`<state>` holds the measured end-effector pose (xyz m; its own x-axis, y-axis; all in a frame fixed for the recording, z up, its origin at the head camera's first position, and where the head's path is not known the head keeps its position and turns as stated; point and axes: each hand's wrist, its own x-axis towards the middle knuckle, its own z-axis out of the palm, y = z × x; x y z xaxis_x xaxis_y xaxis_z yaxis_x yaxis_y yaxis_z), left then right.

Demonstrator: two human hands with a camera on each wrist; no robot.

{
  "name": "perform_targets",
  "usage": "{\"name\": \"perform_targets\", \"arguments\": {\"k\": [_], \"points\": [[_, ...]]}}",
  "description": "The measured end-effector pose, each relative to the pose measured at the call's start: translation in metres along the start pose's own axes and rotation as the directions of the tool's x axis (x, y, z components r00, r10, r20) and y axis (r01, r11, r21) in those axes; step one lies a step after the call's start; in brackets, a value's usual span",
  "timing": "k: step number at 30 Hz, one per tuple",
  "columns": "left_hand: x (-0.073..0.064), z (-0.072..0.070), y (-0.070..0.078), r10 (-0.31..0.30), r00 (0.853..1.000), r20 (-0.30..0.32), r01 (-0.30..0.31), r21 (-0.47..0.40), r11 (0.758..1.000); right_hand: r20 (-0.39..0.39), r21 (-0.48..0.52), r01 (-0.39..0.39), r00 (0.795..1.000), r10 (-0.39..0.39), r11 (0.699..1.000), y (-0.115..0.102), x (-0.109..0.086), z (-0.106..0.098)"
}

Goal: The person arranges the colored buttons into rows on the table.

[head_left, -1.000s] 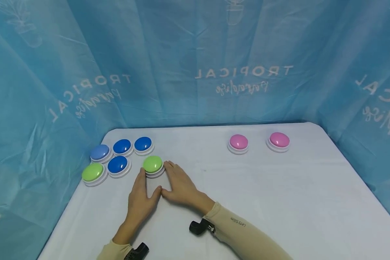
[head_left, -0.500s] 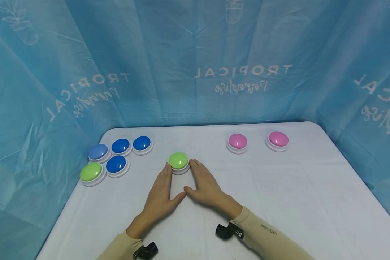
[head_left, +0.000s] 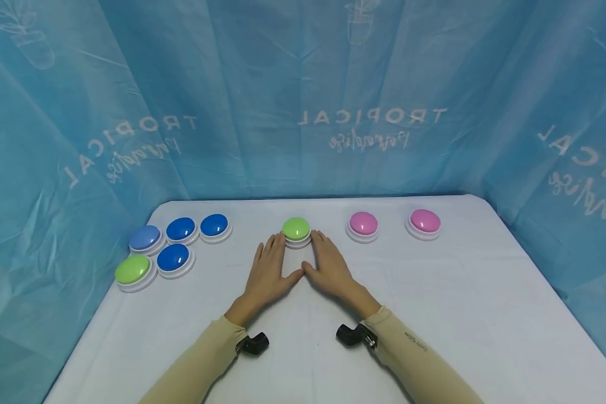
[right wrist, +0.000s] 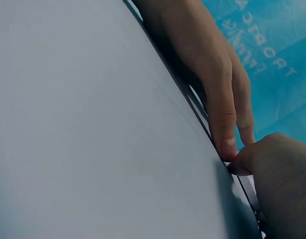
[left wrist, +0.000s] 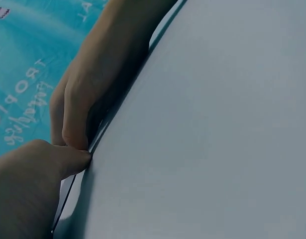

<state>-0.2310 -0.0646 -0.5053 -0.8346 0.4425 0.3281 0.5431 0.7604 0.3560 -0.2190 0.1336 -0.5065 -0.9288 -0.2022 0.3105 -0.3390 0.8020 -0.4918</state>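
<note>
A green dome push button (head_left: 296,228) on a round white base stands toward the back of the table, between my two hands. My left hand (head_left: 265,275) has its fingers extended, with the fingertips at the left side of the base. On the opposite side, the straight fingers of my right hand (head_left: 331,271) reach the base's right edge. Both thumbs point inward and meet tip to tip in front of the button. In the left wrist view the right hand (left wrist: 105,64) appears above the left thumb (left wrist: 73,160). The button is hidden in both wrist views.
At the left lie several blue buttons, one of them a paler blue (head_left: 145,238), with a second green button (head_left: 133,270) in front. Two pink buttons (head_left: 363,223) sit at the back right. A blue printed curtain (head_left: 303,101) surrounds the white table (head_left: 464,314).
Both hands have slid the green button to the right and farther back, away from the blue group. It now stands between the blue and pink buttons.
</note>
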Motion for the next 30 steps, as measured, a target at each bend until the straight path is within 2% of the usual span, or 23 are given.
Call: {"name": "perform_targets", "arguments": {"k": [3,6,16,22,26,30], "points": [[0.012,0.002,-0.001,0.003,1.000,0.010,-0.002,-0.015,1.000,0.001,-0.010,-0.024,1.000,0.024,1.000,0.006,0.005,-0.002],[0.017,0.002,0.001,0.008,1.000,0.014,-0.007,-0.032,0.999,-0.013,-0.012,-0.013,1.000,0.012,1.000,0.008,0.005,-0.004],[0.012,0.001,-0.003,-0.005,1.000,0.028,0.007,-0.055,0.998,-0.002,0.017,0.010,1.000,-0.010,1.000,0.010,0.004,-0.002],[0.015,-0.001,-0.002,0.003,0.999,0.044,-0.001,-0.050,0.999,0.012,-0.009,0.000,1.000,0.000,1.000,0.008,0.005,-0.003],[0.017,0.000,-0.003,0.005,0.999,0.040,-0.002,-0.054,0.999,-0.005,-0.001,0.000,1.000,0.000,1.000,0.007,0.005,-0.004],[0.014,-0.001,-0.005,-0.020,0.999,0.040,0.023,-0.063,0.998,-0.035,0.011,-0.026,0.999,0.026,1.000,0.001,0.002,0.001]]}}
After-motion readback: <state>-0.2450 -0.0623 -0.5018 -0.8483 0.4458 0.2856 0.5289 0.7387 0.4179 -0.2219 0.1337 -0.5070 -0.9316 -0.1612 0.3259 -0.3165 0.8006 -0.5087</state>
